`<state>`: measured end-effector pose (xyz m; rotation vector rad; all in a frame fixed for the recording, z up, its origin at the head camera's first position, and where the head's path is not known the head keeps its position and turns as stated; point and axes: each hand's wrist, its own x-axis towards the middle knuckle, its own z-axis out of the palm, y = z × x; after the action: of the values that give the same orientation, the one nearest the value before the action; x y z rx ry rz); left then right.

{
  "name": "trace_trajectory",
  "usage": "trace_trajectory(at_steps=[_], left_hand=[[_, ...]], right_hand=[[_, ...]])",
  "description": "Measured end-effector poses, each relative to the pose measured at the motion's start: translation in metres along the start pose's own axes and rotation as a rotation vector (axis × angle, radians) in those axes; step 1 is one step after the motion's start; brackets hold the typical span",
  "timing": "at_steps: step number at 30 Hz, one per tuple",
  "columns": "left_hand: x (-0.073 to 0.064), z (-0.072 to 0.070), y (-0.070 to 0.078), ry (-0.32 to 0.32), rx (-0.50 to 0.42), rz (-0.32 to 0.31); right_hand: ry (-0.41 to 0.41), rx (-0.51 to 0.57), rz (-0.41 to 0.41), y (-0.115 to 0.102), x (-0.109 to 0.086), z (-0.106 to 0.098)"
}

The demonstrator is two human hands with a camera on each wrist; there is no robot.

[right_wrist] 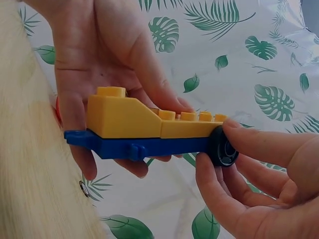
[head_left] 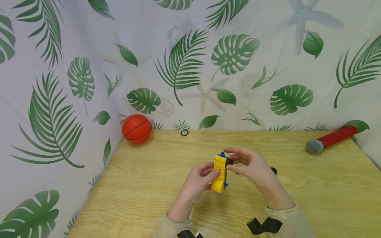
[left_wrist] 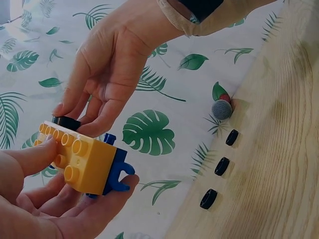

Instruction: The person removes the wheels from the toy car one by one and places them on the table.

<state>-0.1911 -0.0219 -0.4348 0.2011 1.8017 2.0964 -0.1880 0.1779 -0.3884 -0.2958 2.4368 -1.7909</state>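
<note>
A toy car body of yellow studded bricks on a blue base is held up over the table. My left hand grips it, with the thumb on the yellow studs and fingers behind the blue base. With thumb and fingertips, my right hand pinches a small black wheel against one side of the base, at the low-studded end. Toward the other end, a bare blue peg sticks out of the same side. A blue forked hitch juts from the taller end.
Three loose black wheels stand in a row in the left wrist view, the nearest wheel largest there. An orange-red ball sits at the back left, near a round black-and-white disc. A red microphone lies back right. Leaf-print cloth hangs behind.
</note>
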Motion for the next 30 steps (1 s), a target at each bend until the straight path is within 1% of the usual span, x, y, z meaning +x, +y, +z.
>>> trace_trajectory(at_steps=[6, 10, 16, 26, 30], left_hand=[[-0.0022, -0.0016, 0.0025, -0.046, -0.007, -0.003], [-0.0027, -0.0019, 0.0021, -0.053, 0.013, -0.002], [-0.0038, -0.0014, 0.0012, -0.039, 0.04, 0.005], [-0.0063, 0.003, 0.003, 0.009, 0.01, -0.013], [-0.0068, 0.0049, 0.0028, 0.025, 0.016, -0.008]], right_hand=[[-0.009, 0.0, 0.003, 0.0022, 0.0005, 0.0], [-0.019, 0.018, 0.003, 0.0045, 0.0003, 0.0], [-0.034, 0.041, 0.001, 0.0052, 0.0, 0.0019], [-0.02, 0.063, -0.005, -0.0003, -0.0037, 0.0043], [-0.008, 0.07, -0.017, -0.0034, -0.0052, 0.0042]])
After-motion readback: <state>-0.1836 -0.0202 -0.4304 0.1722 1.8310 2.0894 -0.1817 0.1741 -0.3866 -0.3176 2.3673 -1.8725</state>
